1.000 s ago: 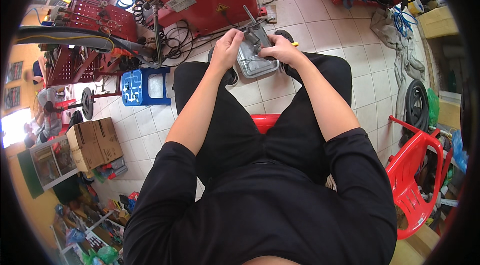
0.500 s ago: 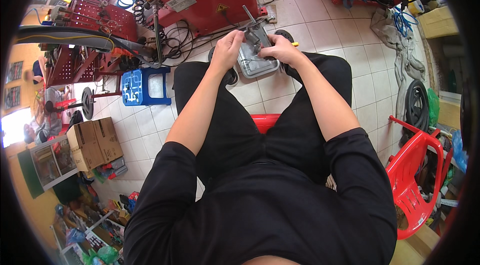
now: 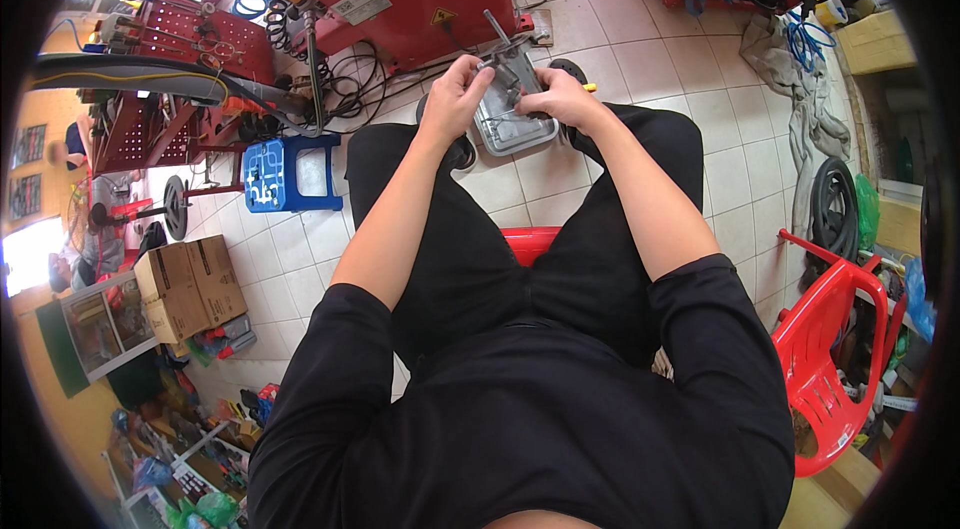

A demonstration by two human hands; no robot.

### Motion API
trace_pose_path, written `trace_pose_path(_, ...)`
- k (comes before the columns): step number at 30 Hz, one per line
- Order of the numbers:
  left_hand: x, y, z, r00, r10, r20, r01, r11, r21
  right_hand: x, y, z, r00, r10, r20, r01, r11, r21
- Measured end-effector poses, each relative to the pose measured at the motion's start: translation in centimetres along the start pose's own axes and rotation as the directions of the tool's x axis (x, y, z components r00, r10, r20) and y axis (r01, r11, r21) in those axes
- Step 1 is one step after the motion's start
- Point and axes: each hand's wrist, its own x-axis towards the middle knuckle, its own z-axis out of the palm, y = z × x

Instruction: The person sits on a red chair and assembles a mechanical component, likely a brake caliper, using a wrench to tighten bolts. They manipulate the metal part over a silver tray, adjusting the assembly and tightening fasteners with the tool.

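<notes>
Between my knees, low over the floor, sits a grey rectangular tray [image 3: 520, 143] with a wet-looking inside. A dark grey metal part [image 3: 506, 81] with a thin rod sticking up at its far end is over the tray. My right hand [image 3: 566, 99] grips this part from the right, thumb toward the middle. At the tray's left side my left hand [image 3: 454, 97] is closed, its fingers curled and its thumb close to the metal part. Whatever its fingertips pinch is too small to make out.
A red machine [image 3: 410, 4] stands just ahead, black cables beside it on the tiled floor. To the left are a blue stool [image 3: 290, 174] and cardboard boxes [image 3: 190, 287]; to the right, a red plastic chair [image 3: 830, 369] and black tyres [image 3: 833, 209]. Red tool racks stand farther off.
The fingers of my left hand have shifted slightly, thumb and forefinger now a little more apart from the rest. My right hand and the tray look unmoved.
</notes>
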Motion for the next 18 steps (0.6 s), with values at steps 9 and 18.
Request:
trace_pose_path(9, 0.3, -0.9, -0.2, 1.0, 0.011, 0.01, -0.011, 1.0, -0.026, 0.2, 0.1, 0.0, 1.0, -0.001, 0.014, 0.001, 1.0, -0.003)
trace_pose_path(18, 0.2, -0.9, -0.5, 1.0, -0.024, 0.012, 0.025, 0.998, -0.061, 0.0, -0.2, 0.1, 1.0, -0.012, 0.003, 0.012, 1.0, -0.007)
